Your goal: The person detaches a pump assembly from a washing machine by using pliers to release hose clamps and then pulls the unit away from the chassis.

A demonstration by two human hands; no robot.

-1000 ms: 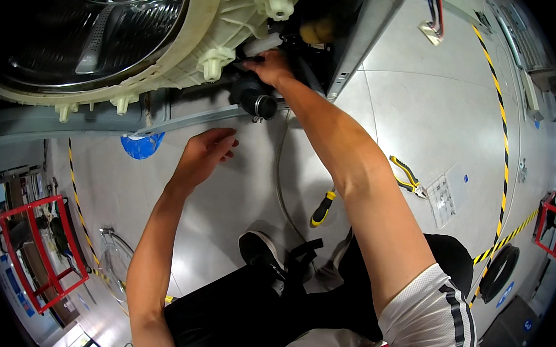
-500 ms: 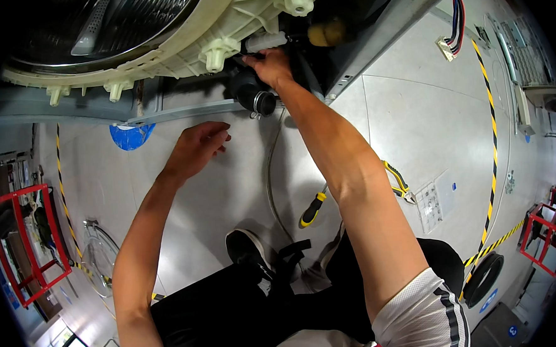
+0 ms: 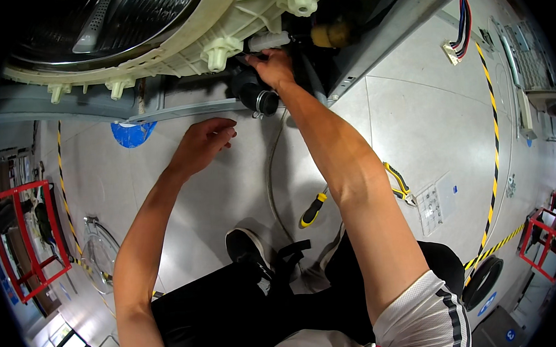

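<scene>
At the lower edge of an opened washing machine, my right hand reaches in beside a black rubber hose. Its fingers are bent in against dark parts at the hose's upper end; what they grip is hidden. A metal clamp rings the hose's lower end, which points toward me. Directly above the hand lies a white cylindrical part. My left hand hangs in the air over the floor, left of the hose, fingers loosely curled, thumb apart, holding nothing. Overhead is the cream plastic tub rim.
A yellow-black screwdriver and yellow-handled pliers lie on the floor near a clear compartment box. A grey hose runs across the tiles. Wires with a white connector hang at the right. A round door frame lies left.
My left hand has shifted slightly to the right. My right hand stays in place by the hose. The view has moved a little.
</scene>
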